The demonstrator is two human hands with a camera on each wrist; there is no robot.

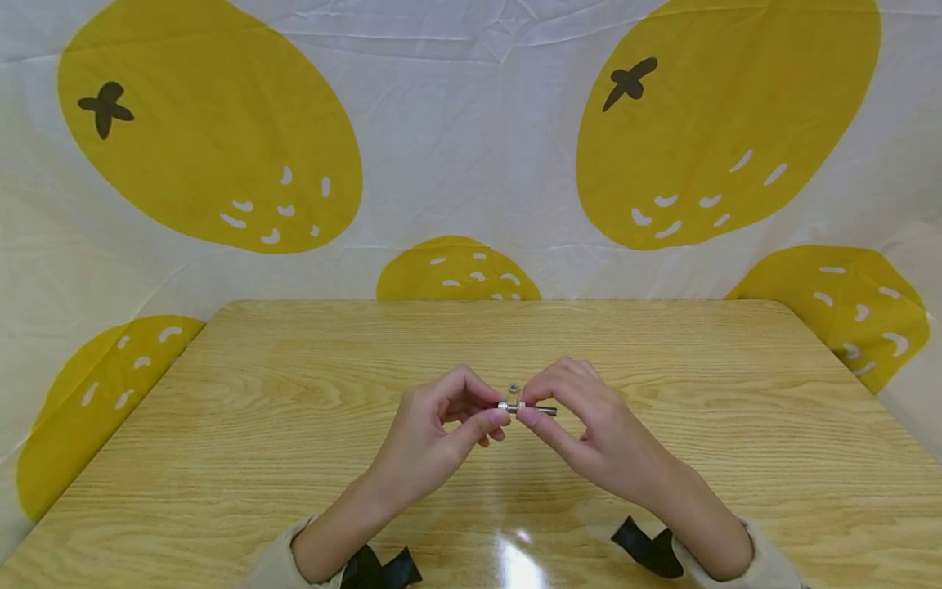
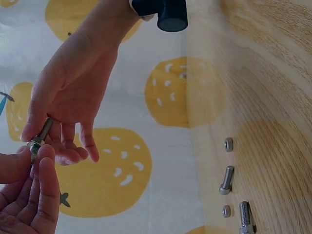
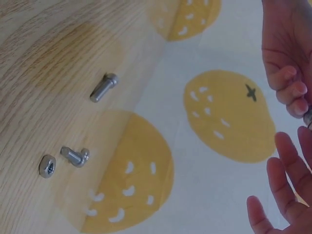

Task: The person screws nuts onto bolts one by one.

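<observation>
Over the middle of the table, my two hands hold a silver bolt (image 1: 545, 411) level between them. The thumb and fingers of my left hand (image 1: 434, 438) pinch its left end. My right hand (image 1: 596, 429) pinches a wider metal part partway along, and the plain shank sticks out to the right past the fingertips. In the left wrist view the bolt (image 2: 46, 129) slants up out of the grip, with a nut-like collar (image 2: 35, 143) between the two hands. Fingertips cover much of it. Just beyond them in the head view sits a hex nut (image 1: 513, 388).
Loose hardware lies on the wooden table (image 1: 294, 368): a nut (image 2: 228, 144), a bolt (image 2: 226, 180) and a thicker bolt (image 2: 246, 219) in the left wrist view. A bolt (image 3: 104, 87) and a nut (image 3: 47, 166) show in the right wrist view. A fruit-patterned cloth (image 1: 471, 147) hangs behind.
</observation>
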